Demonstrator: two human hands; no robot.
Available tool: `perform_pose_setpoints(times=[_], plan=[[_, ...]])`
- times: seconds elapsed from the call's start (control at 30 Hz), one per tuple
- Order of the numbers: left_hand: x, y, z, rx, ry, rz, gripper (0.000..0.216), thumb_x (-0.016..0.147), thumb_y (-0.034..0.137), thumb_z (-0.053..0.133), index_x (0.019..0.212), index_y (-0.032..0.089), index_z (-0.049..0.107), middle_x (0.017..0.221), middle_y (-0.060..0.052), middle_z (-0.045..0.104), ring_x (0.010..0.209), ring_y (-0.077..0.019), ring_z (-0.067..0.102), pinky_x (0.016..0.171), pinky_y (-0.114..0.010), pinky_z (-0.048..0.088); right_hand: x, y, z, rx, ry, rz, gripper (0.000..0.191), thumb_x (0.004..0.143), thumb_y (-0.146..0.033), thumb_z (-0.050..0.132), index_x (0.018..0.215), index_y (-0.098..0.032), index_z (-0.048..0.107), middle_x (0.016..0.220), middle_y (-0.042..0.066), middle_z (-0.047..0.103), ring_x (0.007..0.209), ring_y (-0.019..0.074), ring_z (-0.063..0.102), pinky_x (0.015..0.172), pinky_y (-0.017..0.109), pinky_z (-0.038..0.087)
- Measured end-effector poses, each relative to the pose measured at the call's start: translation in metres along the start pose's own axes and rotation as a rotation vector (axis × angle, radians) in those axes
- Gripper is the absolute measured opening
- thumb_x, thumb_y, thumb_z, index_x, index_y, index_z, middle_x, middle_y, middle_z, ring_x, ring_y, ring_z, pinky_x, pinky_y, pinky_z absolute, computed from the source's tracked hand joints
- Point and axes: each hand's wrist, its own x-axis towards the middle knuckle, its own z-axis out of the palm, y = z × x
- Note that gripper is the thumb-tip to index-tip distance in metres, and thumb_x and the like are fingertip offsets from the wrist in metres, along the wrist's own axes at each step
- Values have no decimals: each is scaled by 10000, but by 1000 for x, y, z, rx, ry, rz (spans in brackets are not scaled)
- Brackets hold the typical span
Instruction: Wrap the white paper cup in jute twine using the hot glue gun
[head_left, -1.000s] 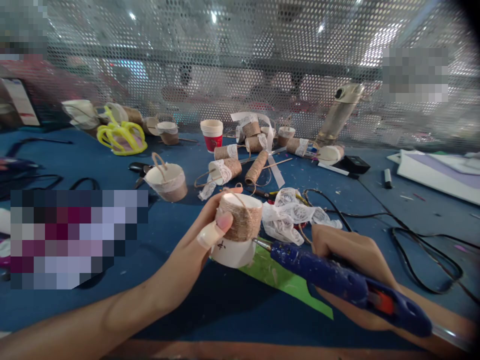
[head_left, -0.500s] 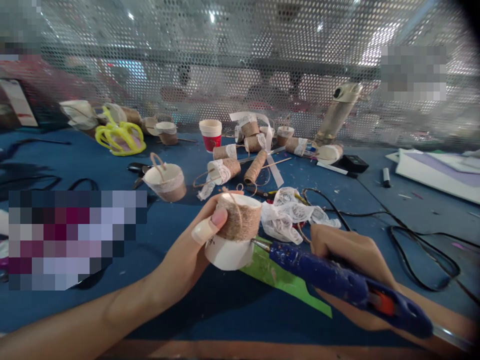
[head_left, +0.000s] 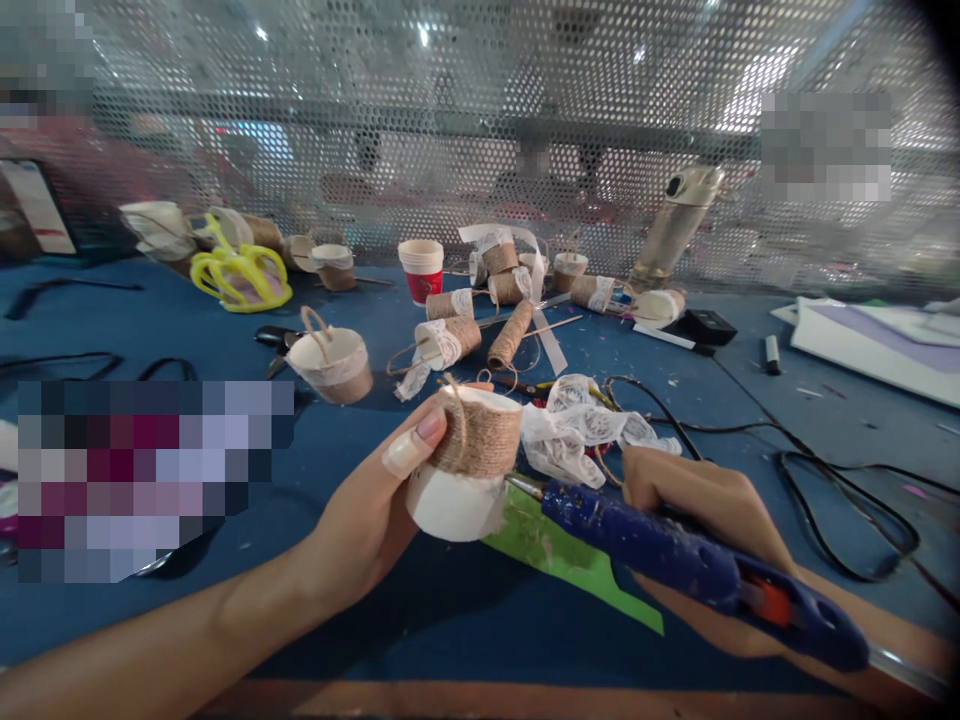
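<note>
My left hand (head_left: 390, 470) is closed round a white paper cup (head_left: 454, 508), thumb on its near side. Brown twine (head_left: 484, 440) covers the part of the cup toward its open rim, and a loose strand crosses the wrap. My right hand (head_left: 697, 510) grips a blue glue gun (head_left: 637, 540) from behind; its fingers are partly hidden by the gun's body. The metal nozzle (head_left: 525, 487) points left and meets the cup at the lower edge of the twine. Beyond it, crumpled white lace (head_left: 577, 430) rests on the table, and a green strip (head_left: 555, 550) lies beneath.
Several twine-and-lace cups (head_left: 450, 340) lie across the table (head_left: 337, 620), near a red-and-white cup stack (head_left: 421, 270). A twine spool (head_left: 512, 335), a yellow crown-like piece (head_left: 244, 280) and a black cable (head_left: 810, 500) are about. A perforated metal screen (head_left: 465, 130) stands behind.
My left hand has turned the cup slightly, so the loose strand sits further left. The glue gun nozzle stays by the twine's lower edge, with my right hand almost still.
</note>
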Motion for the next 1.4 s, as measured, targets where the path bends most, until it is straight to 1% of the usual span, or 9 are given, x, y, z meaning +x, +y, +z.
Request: perform_pose_setpoints(times=[0.13, 0.33, 0.53, 0.77, 0.9, 1.1, 1.2, 1.33, 1.4], plan=[[0, 0, 0, -3, 17, -3, 323, 900, 455, 698, 1107, 221, 779, 1141, -56, 790, 1233, -313, 647, 1068, -400, 494, 0, -1, 0, -43, 12, -28, 282, 807, -100, 557, 713, -244, 333, 660, -57, 359, 563, 122, 314, 542, 270, 228], [1, -1, -1, -5, -17, -4, 272, 871, 429, 751, 1079, 259, 797, 1016, -4, 811, 1099, -233, 711, 903, -271, 552, -2, -2, 0, -19, -15, -72, 270, 782, -142, 585, 747, -248, 340, 673, -61, 359, 570, 119, 320, 545, 264, 226], [0, 4, 4, -36, 27, -22, 305, 839, 456, 771, 1013, 210, 816, 1049, -47, 813, 1101, -276, 706, 1002, -351, 527, 0, -3, -5, -34, -50, -64, 240, 790, -142, 567, 752, -248, 356, 686, -58, 379, 587, 118, 342, 567, 253, 267], [-3, 6, 5, 0, 121, -30, 341, 857, 471, 745, 1036, 192, 822, 995, -75, 829, 842, -244, 747, 739, -303, 588, -1, -1, -1, -33, 8, -57, 295, 800, -26, 532, 735, -237, 336, 681, -66, 353, 592, 107, 322, 563, 255, 236], [-2, 5, 4, 9, 129, -33, 353, 840, 484, 757, 1024, 191, 830, 1002, -85, 835, 880, -252, 752, 874, -329, 587, -2, 1, 1, -2, -3, -49, 282, 772, -43, 559, 731, -237, 358, 681, -64, 363, 587, 111, 315, 554, 267, 227], [-2, 1, 4, -15, 105, -47, 421, 764, 531, 812, 1062, 234, 834, 1144, -75, 817, 1207, -338, 675, 1065, -415, 514, -1, -2, -1, -3, -14, -75, 259, 811, -124, 567, 750, -242, 345, 677, -62, 363, 582, 109, 324, 554, 255, 238], [-1, 0, 4, -25, 76, -66, 426, 744, 534, 826, 1064, 254, 838, 1154, -62, 816, 1225, -345, 667, 1059, -419, 518, -1, -3, -3, 0, -45, -76, 216, 789, -168, 561, 758, -246, 362, 681, -60, 380, 575, 110, 339, 552, 250, 256], [-1, 2, 6, -55, 105, -74, 297, 711, 498, 861, 921, 288, 860, 1025, -23, 843, 1118, -304, 719, 974, -363, 565, -1, -3, -4, -26, -40, -84, 226, 795, -150, 552, 752, -242, 350, 679, -58, 386, 573, 107, 351, 554, 250, 260], [-1, 3, 7, -52, 116, -75, 313, 717, 496, 856, 936, 273, 859, 1017, -33, 842, 1051, -286, 737, 909, -333, 586, 0, -3, -5, -29, -39, -93, 232, 800, -143, 558, 754, -244, 355, 682, -55, 393, 575, 109, 361, 557, 256, 265]])
